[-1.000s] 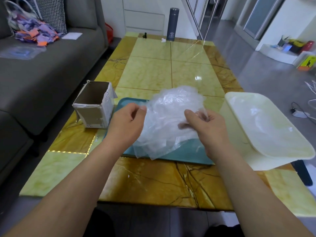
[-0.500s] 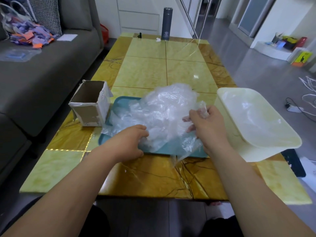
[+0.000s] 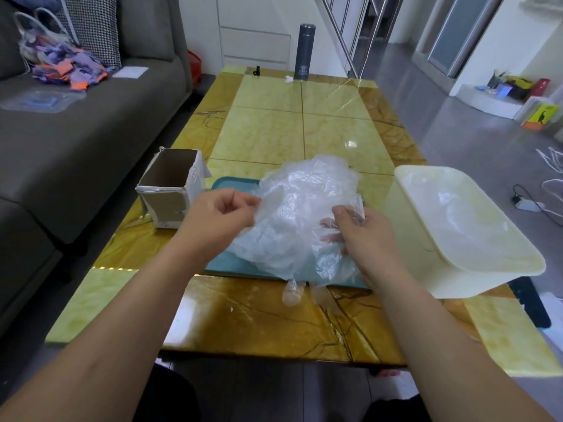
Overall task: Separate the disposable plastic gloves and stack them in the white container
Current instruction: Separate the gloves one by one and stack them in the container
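We see the left hand point(image 3: 219, 220) and right hand point(image 3: 362, 236) pinching the glove bundle point(image 3: 298, 214) left of the white container point(image 3: 475, 269); far flask point(image 3: 303, 53) lettering unreadable

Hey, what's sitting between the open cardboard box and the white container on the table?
In the head view, the teal tray, with the bunch of plastic gloves above it, pinched by the left hand and right hand.
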The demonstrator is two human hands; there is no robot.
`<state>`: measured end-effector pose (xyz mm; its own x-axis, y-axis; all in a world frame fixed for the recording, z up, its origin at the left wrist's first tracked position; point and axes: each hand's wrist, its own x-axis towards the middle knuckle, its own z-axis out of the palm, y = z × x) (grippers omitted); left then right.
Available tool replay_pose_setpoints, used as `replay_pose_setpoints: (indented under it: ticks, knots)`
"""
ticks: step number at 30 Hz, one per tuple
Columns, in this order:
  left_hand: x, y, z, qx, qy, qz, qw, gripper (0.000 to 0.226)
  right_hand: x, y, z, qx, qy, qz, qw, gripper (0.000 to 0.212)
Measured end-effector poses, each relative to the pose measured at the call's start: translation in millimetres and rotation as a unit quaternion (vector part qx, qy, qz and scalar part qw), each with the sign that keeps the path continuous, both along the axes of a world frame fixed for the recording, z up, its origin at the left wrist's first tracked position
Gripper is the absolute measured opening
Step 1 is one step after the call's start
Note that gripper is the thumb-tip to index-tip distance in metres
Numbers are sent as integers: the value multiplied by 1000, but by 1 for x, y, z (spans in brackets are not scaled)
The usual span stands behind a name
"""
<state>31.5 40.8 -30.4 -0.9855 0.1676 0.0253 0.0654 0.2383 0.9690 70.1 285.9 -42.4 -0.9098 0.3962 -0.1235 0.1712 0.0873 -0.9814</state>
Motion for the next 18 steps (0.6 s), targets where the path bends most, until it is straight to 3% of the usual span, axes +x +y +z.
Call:
replay_pose_setpoints:
  ticks: [3, 6, 10, 14, 18]
  knots:
    - [11, 3, 22, 237, -116, -141, 954, 8, -1, 0, 2, -14, 8, 19, 1000, 10]
    - [17, 3, 27, 276, -164, -235, 917, 9, -2, 3, 6, -7, 33, 42, 999, 8]
    - [14, 9, 19, 256, -139, -245, 925, 6, -1, 4, 9, -62, 29, 99, 993, 6]
    - [14, 20, 9, 94, -81, -178, 976, 3, 0, 0, 12, -125, -19, 171, 977, 14]
    - [9, 21, 4, 14, -81, -118, 990, 9, 2, -3, 17, -179, -81, 215, 957, 25]
